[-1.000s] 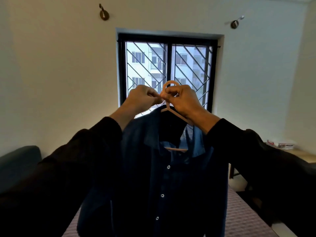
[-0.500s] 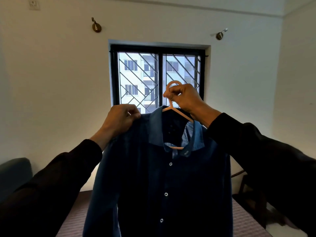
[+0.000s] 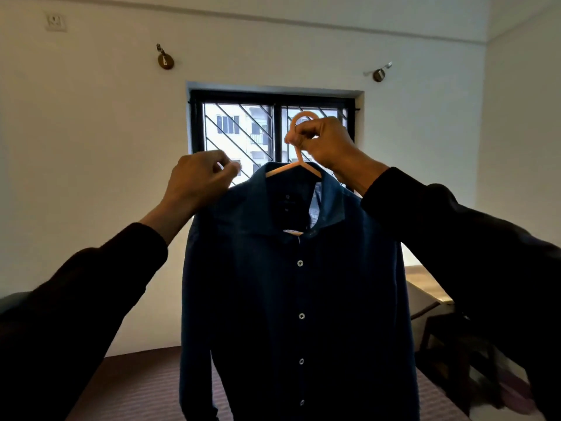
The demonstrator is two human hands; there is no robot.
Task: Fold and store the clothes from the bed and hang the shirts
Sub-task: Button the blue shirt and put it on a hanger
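Head view: shirt (image 3: 299, 299) is already hanging on hanger (image 3: 293, 170), buttoned, held up between both hands; hanging it up somewhere and any folding appear still to be done. Right hand (image 3: 323, 141) is gripping the hanger's hook, fingers curled. Left hand (image 3: 200, 177) is pinching the shirt's shoulder just beside the collar. Bed (image 3: 145, 387) is lying below.

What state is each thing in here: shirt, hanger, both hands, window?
Shirt: on the hanger, buttoned, hanging straight, held up in the air.
Hanger: inside the shirt's shoulders, hook up, not yet on any rail.
Right hand: grips the hanger's hook.
Left hand: pinches the shirt's shoulder.
Window: panes shut, grille behind.
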